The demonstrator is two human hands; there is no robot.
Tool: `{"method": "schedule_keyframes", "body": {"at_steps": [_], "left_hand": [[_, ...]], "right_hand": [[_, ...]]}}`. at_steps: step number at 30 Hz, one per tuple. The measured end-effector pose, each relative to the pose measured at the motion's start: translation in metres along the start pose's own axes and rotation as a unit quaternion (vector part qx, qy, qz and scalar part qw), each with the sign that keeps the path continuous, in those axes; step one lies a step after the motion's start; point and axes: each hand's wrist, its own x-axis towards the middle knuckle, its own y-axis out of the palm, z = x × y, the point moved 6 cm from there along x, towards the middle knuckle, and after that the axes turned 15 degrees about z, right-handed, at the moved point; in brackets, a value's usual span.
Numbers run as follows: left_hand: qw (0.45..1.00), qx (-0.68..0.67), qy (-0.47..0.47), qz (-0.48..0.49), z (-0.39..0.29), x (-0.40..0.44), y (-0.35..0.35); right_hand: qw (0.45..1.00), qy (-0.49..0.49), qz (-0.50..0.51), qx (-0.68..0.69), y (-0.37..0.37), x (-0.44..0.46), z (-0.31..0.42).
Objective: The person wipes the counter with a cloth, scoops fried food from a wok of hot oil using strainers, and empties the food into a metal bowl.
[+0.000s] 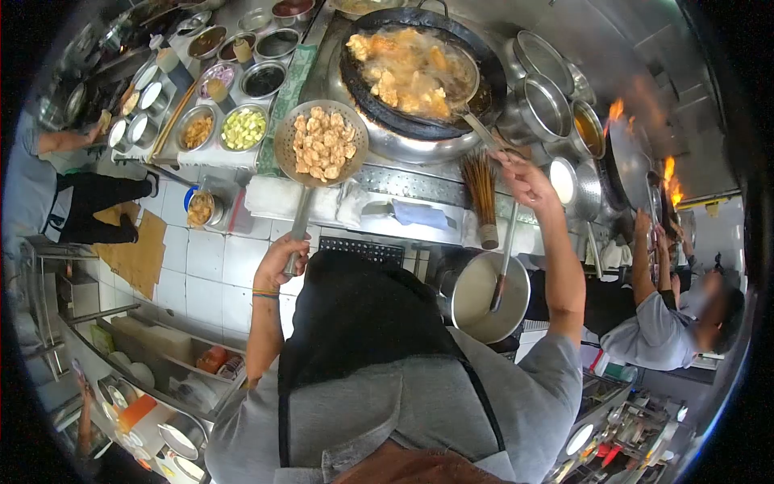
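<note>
My left hand is wrapped round the handle of a perforated ladle, which holds a heap of browned fried pieces. In my right hand is the handle of a strainer, whose round head sits in the wok. Golden battered pieces float in bubbling oil there, with steam over them. The ladle is to the left of the wok, over the counter's front part. A bundled bamboo brush stands below my right hand.
Bowls of diced green vegetable and sauces are at the upper left. Metal pots stand right of the wok. A large pot of cloudy liquid is near my right side. Flames rise near co-workers at the right; another person stands far left.
</note>
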Motion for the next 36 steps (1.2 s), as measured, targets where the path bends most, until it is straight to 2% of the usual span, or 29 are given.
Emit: {"method": "schedule_keyframes", "body": {"at_steps": [3, 16, 26, 32, 36], "left_hand": [[1.0, -0.006, 0.005, 0.004, 0.002, 0.001, -0.002], [1.0, 0.006, 0.015, -0.003, 0.005, 0.003, 0.0], [1.0, -0.003, 0.004, 0.003, 0.006, 0.005, -0.004], [1.0, 0.004, 0.007, 0.003, 0.004, 0.004, -0.002], [1.0, 0.005, 0.01, 0.002, 0.005, 0.004, -0.004]], "right_hand": [[1.0, 0.017, 0.01, 0.012, -0.003, -0.017, 0.006], [0.991, -0.1, -0.001, 0.093, 0.007, -0.01, -0.037], [0.982, -0.137, -0.021, 0.131, -0.003, -0.007, -0.051], [0.976, -0.163, -0.036, 0.139, -0.015, -0.004, -0.044], [0.974, -0.176, -0.084, 0.116, -0.007, -0.006, -0.035]]}}
